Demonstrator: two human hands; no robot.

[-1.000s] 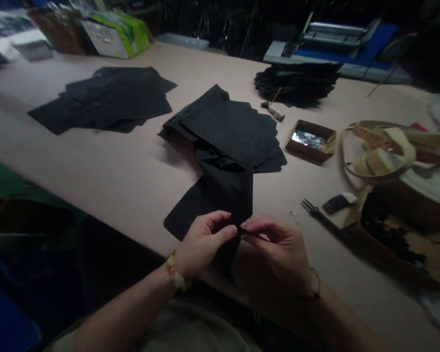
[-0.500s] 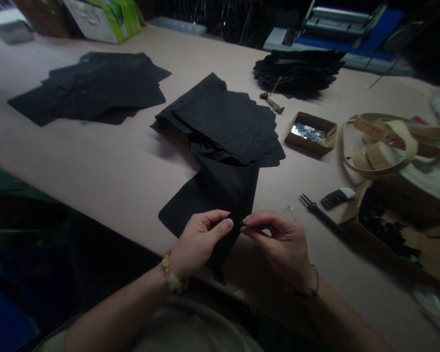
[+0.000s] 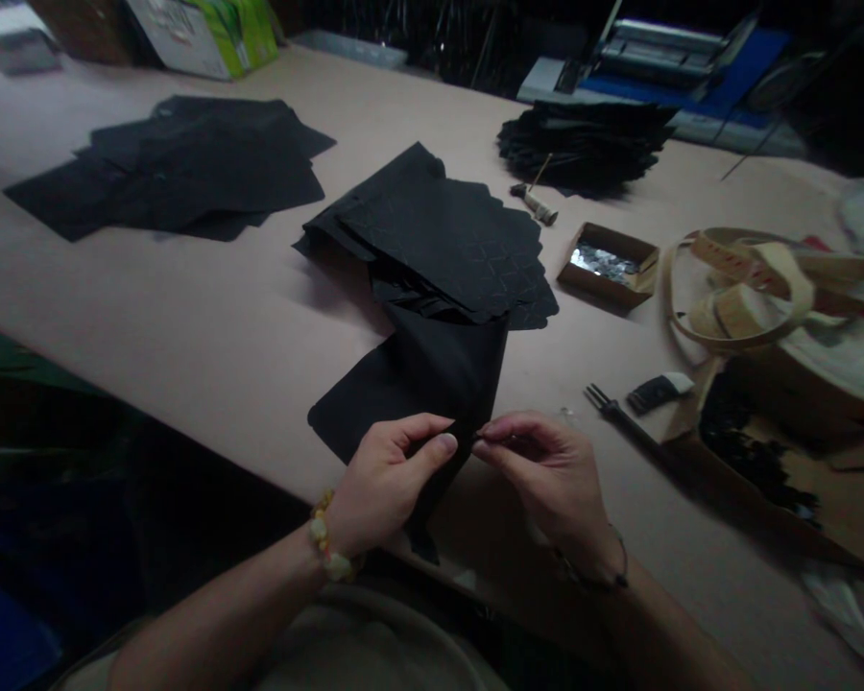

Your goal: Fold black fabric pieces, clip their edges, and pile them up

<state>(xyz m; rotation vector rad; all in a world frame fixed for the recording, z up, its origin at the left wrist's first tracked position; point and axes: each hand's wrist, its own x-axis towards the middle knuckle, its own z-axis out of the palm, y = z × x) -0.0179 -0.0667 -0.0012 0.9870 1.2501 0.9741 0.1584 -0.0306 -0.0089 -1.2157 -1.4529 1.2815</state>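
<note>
A black sheet of leather-like material (image 3: 446,369) lies folded at the table's front edge, one end hanging over it. My left hand (image 3: 399,465) is closed on this sheet, thumb on top near its narrow part. Just to the right, my right hand (image 3: 547,470) pinches at the same spot with thumb and forefinger; a small dark piece seems to be between the fingertips, too small to name. Behind the hands, a fanned stack of black pieces (image 3: 461,240) with stitched-looking line patterns touches the sheet's far end.
More black sheets (image 3: 208,173) lie at left, and a dark pile (image 3: 583,144) at the back. On the right are a small box of shiny metal pieces (image 3: 609,264), a pronged tool (image 3: 634,422), coiled straps (image 3: 741,288) and a carton of black parts (image 3: 828,461).
My hands stay together at the same place on the black sheet. The right fingertips have shifted very slightly, and the view has moved a little.
</note>
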